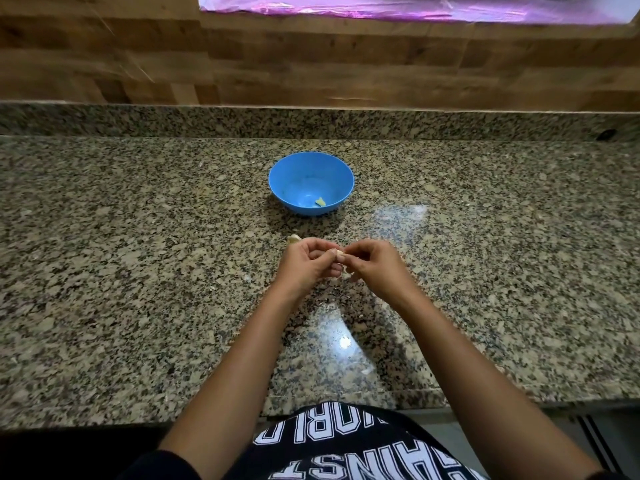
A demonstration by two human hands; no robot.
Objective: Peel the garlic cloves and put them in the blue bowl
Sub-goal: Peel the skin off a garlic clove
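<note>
While you work the garlic clove [339, 253], mind your grip. Your left hand [306, 263] and right hand [375, 268] are brought together above the counter [138, 271], each pinching the clove with curled fingertips, and only a small pale end of it shows between them. So small and smooth a thing could squirt out of the pinch if you pull hard on the skin. It would likely land on the counter under your hands, not in the blue bowl [284, 178], which stands well beyond your fingertips. Clinging skin could also ride into the bowl with the clove.

A pale yellowish piece [320, 201] lies in the bottom of the bowl. It looks like a peeled clove, though it is too small to be sure. Just beyond your left knuckles a second clove [293, 239] rests on the counter, partly hidden by the hand. How much skin is left on the held clove cannot be told, since your fingers cover most of it. Pale flecks [246, 277] beside and nearer than your hands may be peel, but they blend into the speckled stone.
</note>
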